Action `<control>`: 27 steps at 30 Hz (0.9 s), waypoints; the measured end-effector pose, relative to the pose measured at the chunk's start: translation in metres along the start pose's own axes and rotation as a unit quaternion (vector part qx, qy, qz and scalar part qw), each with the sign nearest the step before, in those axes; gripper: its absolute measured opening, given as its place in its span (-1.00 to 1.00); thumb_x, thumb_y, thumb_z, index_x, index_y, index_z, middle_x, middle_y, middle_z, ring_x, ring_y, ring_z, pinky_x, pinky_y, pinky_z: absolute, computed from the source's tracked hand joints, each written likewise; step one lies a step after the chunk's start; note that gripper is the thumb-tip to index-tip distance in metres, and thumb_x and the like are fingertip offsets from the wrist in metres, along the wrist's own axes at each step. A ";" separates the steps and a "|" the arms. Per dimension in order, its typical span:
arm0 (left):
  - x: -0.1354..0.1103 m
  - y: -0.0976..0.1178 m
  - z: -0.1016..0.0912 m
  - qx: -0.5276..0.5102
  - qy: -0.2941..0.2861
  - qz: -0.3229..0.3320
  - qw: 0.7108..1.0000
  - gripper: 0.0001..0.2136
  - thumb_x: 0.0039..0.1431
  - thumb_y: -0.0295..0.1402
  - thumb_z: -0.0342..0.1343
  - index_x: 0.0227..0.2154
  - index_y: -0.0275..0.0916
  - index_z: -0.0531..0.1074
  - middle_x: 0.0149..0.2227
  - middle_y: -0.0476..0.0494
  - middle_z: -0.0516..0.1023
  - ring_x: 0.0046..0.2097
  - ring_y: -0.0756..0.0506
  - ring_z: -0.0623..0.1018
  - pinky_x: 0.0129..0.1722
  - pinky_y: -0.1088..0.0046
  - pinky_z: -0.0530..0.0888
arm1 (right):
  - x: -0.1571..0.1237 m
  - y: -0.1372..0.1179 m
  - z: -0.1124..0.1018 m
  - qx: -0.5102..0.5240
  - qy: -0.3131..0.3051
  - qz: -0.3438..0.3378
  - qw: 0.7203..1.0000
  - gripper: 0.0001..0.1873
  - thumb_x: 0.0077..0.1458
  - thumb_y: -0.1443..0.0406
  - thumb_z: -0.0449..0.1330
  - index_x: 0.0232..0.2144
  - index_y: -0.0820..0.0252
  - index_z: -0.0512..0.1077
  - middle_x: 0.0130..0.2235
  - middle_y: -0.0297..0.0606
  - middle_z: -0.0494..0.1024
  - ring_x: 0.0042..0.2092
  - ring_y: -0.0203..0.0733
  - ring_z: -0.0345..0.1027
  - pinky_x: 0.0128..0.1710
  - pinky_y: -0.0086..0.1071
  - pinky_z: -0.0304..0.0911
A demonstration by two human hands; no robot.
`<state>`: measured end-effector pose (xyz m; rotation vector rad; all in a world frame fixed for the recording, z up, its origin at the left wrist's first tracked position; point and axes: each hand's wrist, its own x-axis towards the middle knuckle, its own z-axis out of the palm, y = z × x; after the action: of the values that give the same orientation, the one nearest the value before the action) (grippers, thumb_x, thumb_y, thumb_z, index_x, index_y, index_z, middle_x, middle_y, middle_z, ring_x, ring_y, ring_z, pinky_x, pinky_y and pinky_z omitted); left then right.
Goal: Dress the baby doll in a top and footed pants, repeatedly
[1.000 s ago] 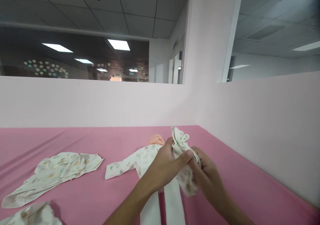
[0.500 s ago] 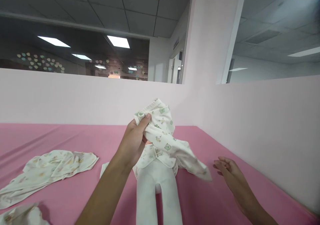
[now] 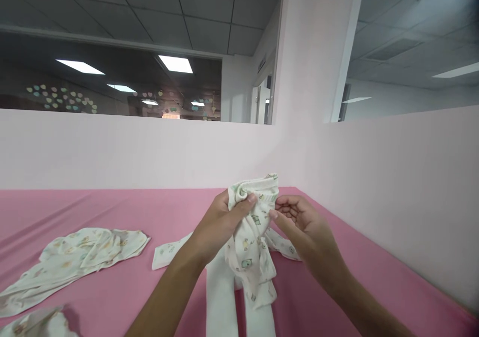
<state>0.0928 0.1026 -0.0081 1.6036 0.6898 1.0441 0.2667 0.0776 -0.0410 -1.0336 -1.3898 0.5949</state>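
Note:
My left hand (image 3: pixel 224 222) grips a pair of white baby pants (image 3: pixel 250 249) by the elastic waistband, thumb on the front. Small green and yellow animal prints cover the cloth, and the legs hang down in folds. At the waistband's right edge, my right hand (image 3: pixel 305 227) has its thumb and curled fingertips closed on the cloth. Beneath the pants lies a white baby-shaped doll (image 3: pixel 221 297), legs toward me, in a printed top whose sleeves (image 3: pixel 170 253) spread to both sides. The pants and my hands hide its upper body.
A printed baby garment (image 3: pixel 86 249) lies flat on the pink sheet (image 3: pixel 123 297) at left. Another crumpled cloth (image 3: pixel 41 324) is at the lower left corner. A white wall (image 3: pixel 130 152) with windows bounds the back, and another wall (image 3: pixel 411 192) the right side.
My left hand has moved right and slightly down, and the pants now hang down instead of swinging out to the right. My right hand has come in from the right to the waistband.

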 end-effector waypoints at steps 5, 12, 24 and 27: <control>-0.003 0.002 0.005 0.056 -0.025 0.021 0.998 -0.61 0.18 0.01 0.04 -0.12 -0.18 0.41 -0.26 -0.08 0.51 -0.24 -0.09 0.51 -0.27 0.42 0.41 | -0.004 0.003 0.008 0.053 0.001 -0.006 0.999 -0.38 -0.02 0.09 0.30 0.08 0.06 0.25 -0.11 -0.16 0.50 -0.12 -0.09 0.41 -0.19 -0.21 0.41; -0.010 -0.001 0.024 0.169 -0.015 0.037 0.985 -0.51 0.23 0.13 -0.22 -0.22 -0.18 0.37 -0.18 -0.09 0.45 -0.14 -0.11 0.44 -0.16 0.36 0.36 | -0.032 -0.015 0.016 0.111 -0.014 0.061 0.992 -0.49 0.06 0.03 0.23 0.01 0.05 0.28 0.03 -0.14 0.48 0.03 0.00 0.39 -0.18 -0.27 0.43; -0.017 0.005 0.020 0.201 -0.142 -0.041 0.968 -0.55 0.12 0.08 0.01 -0.02 -0.06 0.33 -0.14 -0.13 0.44 -0.18 -0.16 0.46 -0.36 0.42 0.33 | -0.035 -0.005 0.016 0.137 -0.060 0.092 0.984 -0.30 -0.13 0.11 0.36 0.05 0.02 0.19 -0.04 -0.15 0.51 -0.07 0.03 0.45 -0.23 -0.20 0.43; -0.017 0.006 0.023 0.204 -0.159 -0.018 0.966 -0.59 0.14 0.02 0.03 -0.03 -0.06 0.33 -0.03 -0.14 0.40 -0.13 -0.16 0.45 -0.34 0.43 0.34 | -0.037 0.006 0.010 0.096 -0.063 0.085 0.990 -0.21 -0.10 0.11 0.33 0.15 -0.01 0.10 -0.02 -0.13 0.49 -0.10 0.02 0.46 -0.28 -0.21 0.44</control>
<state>0.1053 0.0756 -0.0088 2.0487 0.7402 0.6186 0.2528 0.0513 -0.0655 -0.9780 -1.3319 0.9144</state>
